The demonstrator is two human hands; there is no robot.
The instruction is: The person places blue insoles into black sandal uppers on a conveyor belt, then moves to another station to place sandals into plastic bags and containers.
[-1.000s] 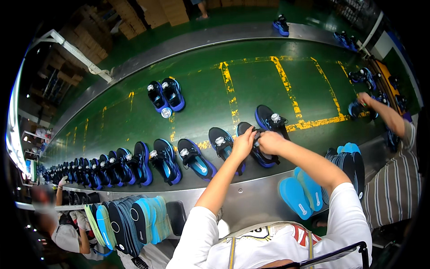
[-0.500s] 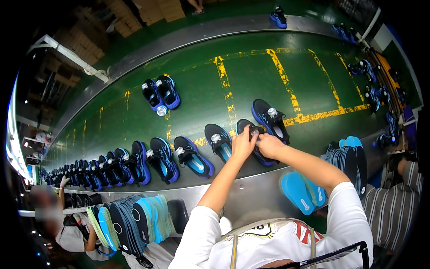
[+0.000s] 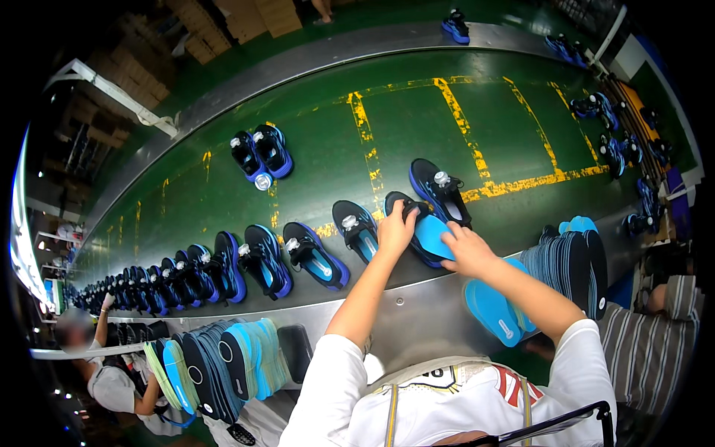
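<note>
Presently, the worked shoe (image 3: 423,255), black with a blue sole, sits on the green belt (image 3: 320,164) and serves as the reference. Left hand (image 3: 396,229): thumb and fingers closed on its upper near the tongue; the hand masks much of that side, so the exact grip is hard to see. Right hand (image 3: 471,252): fingers and thumb together on the edge of a blue insole (image 3: 433,237), which lies slanted over the opening of the worked shoe. The insole's front end runs in toward the tongue; how far it reaches inside cannot be told.

Just beyond and right of the worked shoe: another shoe (image 3: 441,192), silvery dial at its tongue. Just left of it: a shoe with a blue lining (image 3: 354,227), its heel partly covered by the left forearm. Farther left, the shoe row (image 3: 197,272) dwindles until single shoes merge. On the near right of the worked shoe: loose blue insoles (image 3: 495,313), partly under the right forearm, and a stack of dark insoles (image 3: 570,268). Well to its right, a co-worker's striped garment (image 3: 648,346) is cut off by the dark lens rim
</note>
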